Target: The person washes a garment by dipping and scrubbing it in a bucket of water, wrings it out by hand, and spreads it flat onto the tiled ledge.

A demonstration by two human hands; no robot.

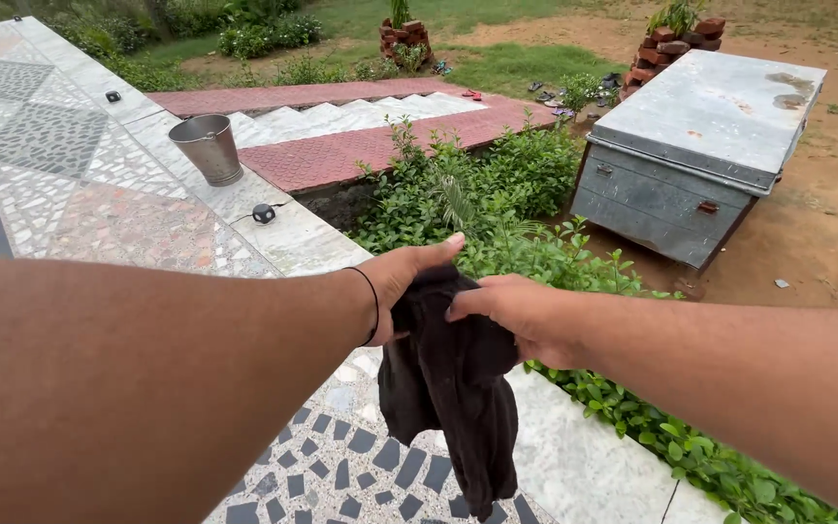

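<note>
Two hands, the left hand (402, 277) and right hand (514, 315), grip a dark cloth (453, 388) above the mosaic terrace (99, 194).

Both forearms are stretched forward, bare, and brought together at mid-frame. The left hand (402, 277) is closed, thumb laid along the top, and a thin dark band is worn at its wrist. The right hand (521, 312) is turned palm down, fingers curled inward; its fingertips are hidden, so its grip is probably closed.

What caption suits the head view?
Both hands, left hand and right hand, hold a dark cloth above a mosaic terrace.
</note>
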